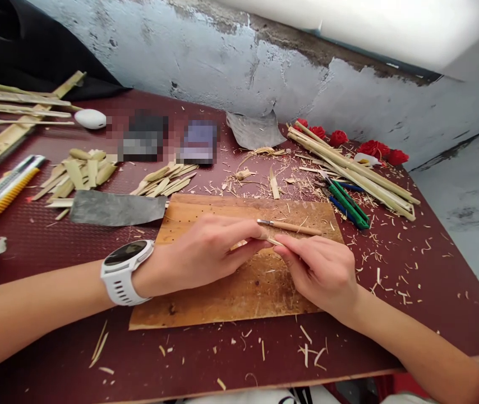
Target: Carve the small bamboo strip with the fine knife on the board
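Both hands pinch a thin pale wood strip (273, 242) above a worn wooden board (222, 306). My left hand (206, 252), with a white watch on its wrist, grips the strip's left end between thumb and forefinger. At the right end, my right hand (321, 266) closes thumb and fingertips on it. Much of the strip is hidden by the fingers. Just beyond the fingertips a slim carving knife (294, 227) with a wooden handle lies on the board.
A grey sheet piece (117, 209) touches the board's left side. Behind lie wood slivers (166, 180), two blurred items and curled shavings. Green cutter (349, 205) and long sticks (357, 168) lie right, near red flowers (374, 148). A yellow cutter (6, 191) lies far left. A wall bounds the back.
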